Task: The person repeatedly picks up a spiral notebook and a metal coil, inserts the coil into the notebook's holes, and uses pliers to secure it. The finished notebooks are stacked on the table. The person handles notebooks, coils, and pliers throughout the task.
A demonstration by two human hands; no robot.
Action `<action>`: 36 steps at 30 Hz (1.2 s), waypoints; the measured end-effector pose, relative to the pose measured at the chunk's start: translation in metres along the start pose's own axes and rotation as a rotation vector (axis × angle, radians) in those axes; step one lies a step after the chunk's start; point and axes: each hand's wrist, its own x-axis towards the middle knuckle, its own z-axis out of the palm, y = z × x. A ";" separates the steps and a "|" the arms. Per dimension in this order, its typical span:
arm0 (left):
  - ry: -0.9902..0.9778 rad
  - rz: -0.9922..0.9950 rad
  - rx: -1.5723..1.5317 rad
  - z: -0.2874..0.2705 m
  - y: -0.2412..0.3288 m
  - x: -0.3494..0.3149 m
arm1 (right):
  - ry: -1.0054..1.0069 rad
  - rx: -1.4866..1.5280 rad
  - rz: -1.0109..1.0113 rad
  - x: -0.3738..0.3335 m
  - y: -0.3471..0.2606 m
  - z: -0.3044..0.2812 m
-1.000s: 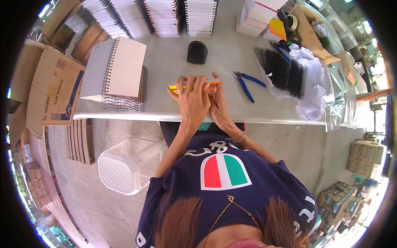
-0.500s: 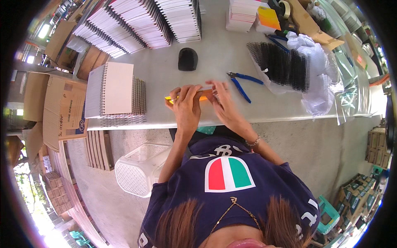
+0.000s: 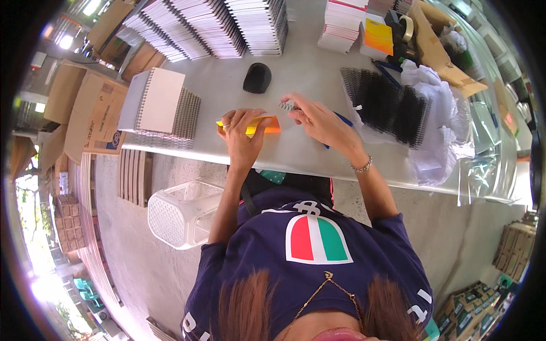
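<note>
My left hand (image 3: pixel 242 136) is closed on a small yellow-and-orange booklet (image 3: pixel 272 125), held just above the table near its front edge. To the right of the booklet, my right hand (image 3: pixel 323 124) pinches a short dark spiral binding coil (image 3: pixel 286 106) between thumb and fingers. The coil is apart from the booklet. Blue-handled cutters (image 3: pixel 343 119) lie on the table, mostly hidden beneath my right hand. Beyond my hands rests a black rounded object (image 3: pixel 257 78), whose kind I cannot tell.
Stacked spiral notebooks (image 3: pixel 162 99) stand at the left, with more notebook stacks (image 3: pixel 259 28) at the back. A heap of black coils (image 3: pixel 387 105) lies at the right beside crumpled white plastic (image 3: pixel 435 113). A cardboard box (image 3: pixel 94 116) and a white stool (image 3: pixel 176 213) are left of me.
My right hand has moved right, away from the booklet, with the coil now plainly in its fingers. My left hand has shifted slightly left with the booklet. The view has turned a little.
</note>
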 end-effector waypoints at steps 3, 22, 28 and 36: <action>0.004 0.006 0.014 -0.005 0.003 -0.001 | 0.004 0.029 0.015 0.006 -0.001 0.001; -0.008 0.041 -0.069 -0.002 -0.006 -0.003 | 0.128 -0.154 -0.075 -0.002 -0.007 0.016; 0.017 0.055 -0.025 -0.001 -0.005 -0.003 | 0.069 -0.274 -0.024 -0.008 -0.012 0.020; 0.005 0.024 -0.061 -0.001 0.001 -0.001 | 0.260 -0.317 -0.021 -0.005 -0.020 0.033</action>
